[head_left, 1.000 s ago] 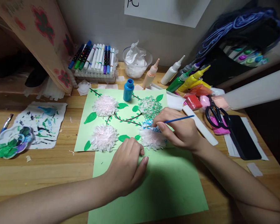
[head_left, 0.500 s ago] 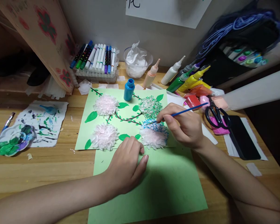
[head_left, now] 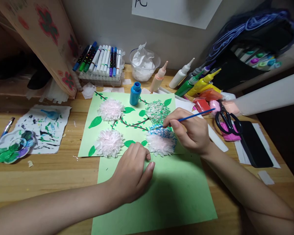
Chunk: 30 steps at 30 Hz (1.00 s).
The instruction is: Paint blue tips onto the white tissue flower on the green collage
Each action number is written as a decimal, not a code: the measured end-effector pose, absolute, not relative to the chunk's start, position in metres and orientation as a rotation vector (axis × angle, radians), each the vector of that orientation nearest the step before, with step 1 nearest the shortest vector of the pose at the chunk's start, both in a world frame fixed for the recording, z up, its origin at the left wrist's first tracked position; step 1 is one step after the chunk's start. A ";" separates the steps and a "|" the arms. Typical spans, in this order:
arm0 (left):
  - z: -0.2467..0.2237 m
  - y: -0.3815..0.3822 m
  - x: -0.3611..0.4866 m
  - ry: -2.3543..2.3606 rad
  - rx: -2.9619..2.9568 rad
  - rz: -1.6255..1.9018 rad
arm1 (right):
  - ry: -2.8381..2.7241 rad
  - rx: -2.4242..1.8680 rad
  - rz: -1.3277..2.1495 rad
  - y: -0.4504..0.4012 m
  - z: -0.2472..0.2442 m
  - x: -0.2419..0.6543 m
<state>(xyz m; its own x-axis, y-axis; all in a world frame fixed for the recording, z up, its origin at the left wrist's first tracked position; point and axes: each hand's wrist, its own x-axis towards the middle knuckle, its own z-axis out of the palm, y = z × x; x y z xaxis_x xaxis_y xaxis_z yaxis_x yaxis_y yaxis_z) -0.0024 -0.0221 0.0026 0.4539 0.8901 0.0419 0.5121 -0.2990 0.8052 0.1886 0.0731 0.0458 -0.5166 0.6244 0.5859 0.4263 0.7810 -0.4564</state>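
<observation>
My right hand [head_left: 189,130] pinches a slim blue paintbrush [head_left: 196,115], its tip at the upper left part of a pale pink tissue-paper flower [head_left: 161,143]. Blue paint marks the upper part of that flower; its lower part is pink. My left hand [head_left: 134,173] rests at the lower edge of the light green paper [head_left: 87,140], fingers bent down and thumb held apart, nothing in it. Above, a tissue flower [head_left: 158,110] is dabbed green. Two pink flowers, upper [head_left: 111,109] and lower [head_left: 110,143], sit on the left among painted leaves and stems. An uncapped blue paint bottle [head_left: 135,94] stands at the paper's top.
A paint palette [head_left: 2,145] and a stained tissue [head_left: 51,137] lie at left. Behind are markers [head_left: 100,60], a clear bowl [head_left: 155,62] of tissue and several paint bottles [head_left: 182,73]. Scissors [head_left: 227,122] and a black phone [head_left: 254,145] are at right. Another green sheet [head_left: 176,202] lies in front.
My right hand and the brush have shifted slightly left, the tip staying on the upper left part of the flower. My left hand has hardly moved.
</observation>
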 end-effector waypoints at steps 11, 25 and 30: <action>0.002 -0.023 -0.003 1.170 1.915 0.630 | -1.718 -0.819 0.386 0.083 0.047 0.192; -0.005 -0.020 -0.004 1.124 1.892 0.756 | -1.752 -0.891 0.524 0.153 0.086 0.160; -0.007 -0.019 -0.004 1.114 1.923 0.779 | -1.755 -0.899 0.566 0.151 0.076 0.156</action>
<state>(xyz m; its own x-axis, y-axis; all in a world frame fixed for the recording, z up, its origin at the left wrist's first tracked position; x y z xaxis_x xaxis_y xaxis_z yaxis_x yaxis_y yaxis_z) -0.0038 -0.0193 -0.0069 0.4312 0.8934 0.1258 0.4250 -0.3241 0.8452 0.1558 0.1514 0.0760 -0.1816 0.7927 0.5820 0.3037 0.6081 -0.7335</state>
